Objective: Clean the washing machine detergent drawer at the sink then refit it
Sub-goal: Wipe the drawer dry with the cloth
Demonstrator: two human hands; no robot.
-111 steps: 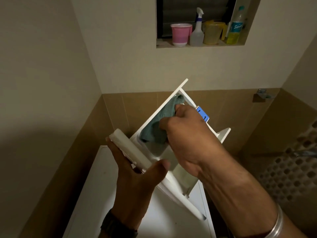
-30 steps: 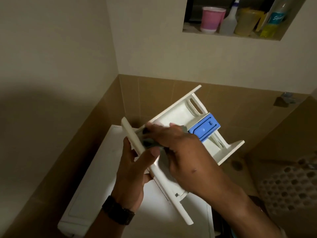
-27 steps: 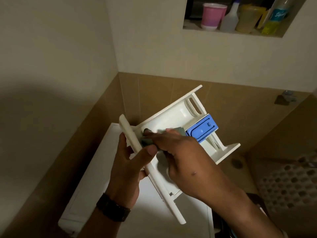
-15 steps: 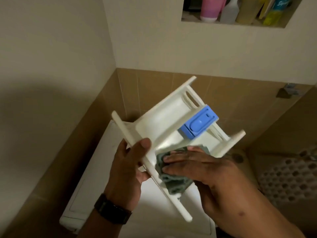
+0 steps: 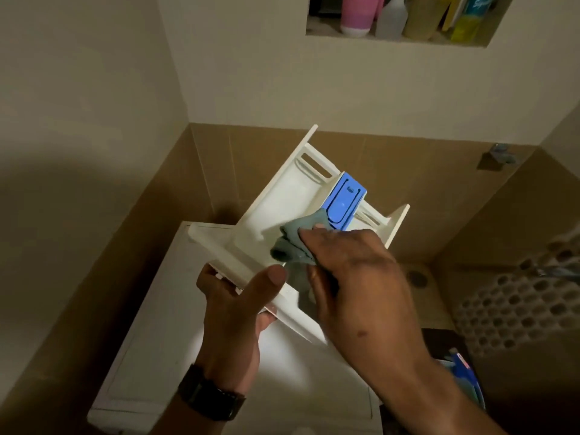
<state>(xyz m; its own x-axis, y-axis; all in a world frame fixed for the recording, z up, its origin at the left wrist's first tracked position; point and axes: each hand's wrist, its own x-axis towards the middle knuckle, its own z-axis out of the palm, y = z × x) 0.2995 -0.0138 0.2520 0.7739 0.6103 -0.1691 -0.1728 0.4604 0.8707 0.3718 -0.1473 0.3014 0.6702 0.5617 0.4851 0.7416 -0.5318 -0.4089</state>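
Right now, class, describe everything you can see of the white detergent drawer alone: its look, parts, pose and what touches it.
The detergent drawer looks like white moulded plastic, with open compartments, slotted openings at its far end and a blue insert. It is out of the machine, held tilted in the air above the white appliance top. The left hand grips its front panel, and the right hand presses a grey-green cloth inside it.
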